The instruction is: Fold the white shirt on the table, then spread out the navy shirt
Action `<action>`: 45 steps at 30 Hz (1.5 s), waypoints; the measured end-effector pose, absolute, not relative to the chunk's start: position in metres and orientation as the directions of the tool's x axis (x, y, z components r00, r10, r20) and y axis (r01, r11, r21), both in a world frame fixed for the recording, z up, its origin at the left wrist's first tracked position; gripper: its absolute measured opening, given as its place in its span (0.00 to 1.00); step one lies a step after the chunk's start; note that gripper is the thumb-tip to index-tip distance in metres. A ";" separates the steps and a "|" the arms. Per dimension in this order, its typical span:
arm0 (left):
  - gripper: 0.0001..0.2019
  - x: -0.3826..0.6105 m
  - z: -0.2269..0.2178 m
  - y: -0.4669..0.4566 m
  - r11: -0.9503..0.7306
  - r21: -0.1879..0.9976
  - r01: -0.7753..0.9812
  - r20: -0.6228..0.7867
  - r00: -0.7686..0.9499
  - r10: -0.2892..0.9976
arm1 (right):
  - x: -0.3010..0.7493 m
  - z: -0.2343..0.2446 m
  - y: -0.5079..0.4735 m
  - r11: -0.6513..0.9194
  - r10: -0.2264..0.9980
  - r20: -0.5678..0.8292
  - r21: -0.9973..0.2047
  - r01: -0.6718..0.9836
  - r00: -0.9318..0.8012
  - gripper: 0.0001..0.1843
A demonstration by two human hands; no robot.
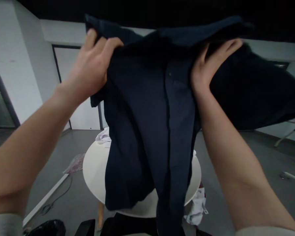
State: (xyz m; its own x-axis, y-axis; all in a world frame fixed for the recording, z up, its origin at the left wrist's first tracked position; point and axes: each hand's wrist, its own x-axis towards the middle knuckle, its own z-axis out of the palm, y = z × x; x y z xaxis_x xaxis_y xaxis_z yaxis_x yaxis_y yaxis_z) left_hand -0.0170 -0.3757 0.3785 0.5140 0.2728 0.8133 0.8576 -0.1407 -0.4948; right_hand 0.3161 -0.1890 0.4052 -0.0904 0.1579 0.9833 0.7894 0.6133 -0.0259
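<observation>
A dark navy shirt [142, 108] hangs spread out in front of me, held up by its top part. A buttoned front strip runs down its right half, and one small button [169, 74] shows near the top. My left hand [95, 59] is closed on the shirt's upper left, knuckles towards me. At the upper right, my right hand [208, 65] holds the fabric, with its fingertips partly hidden by the cloth. A sleeve [258, 88] stretches out to the right, blurred. The lower hem hangs over the near side of the round white table [94, 170].
White cloth [104, 137] lies on the table's far left edge. A plastic bag [75, 164], a white strip [45, 196] and a cable [61, 193] are on the floor at left. Crumpled white and red packaging [198, 206] lies right of the table. A white door [81, 111] stands behind.
</observation>
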 end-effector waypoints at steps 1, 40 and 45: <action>0.25 -0.026 0.366 -0.356 -0.216 -0.494 0.842 0.780 0.539 0.318 | 0.308 0.387 -0.177 0.563 0.188 0.980 -0.164 0.810 0.067 0.34; 0.18 -0.082 0.081 -0.136 -0.257 -0.003 0.966 0.402 0.236 0.885 | 0.368 0.092 -0.028 0.088 0.996 0.005 -0.060 0.994 -0.088 0.17; 0.18 0.014 0.057 -0.064 -0.526 0.198 0.827 0.208 0.489 0.847 | 0.429 0.061 -0.091 -0.050 0.998 -0.051 -0.110 0.993 0.045 0.27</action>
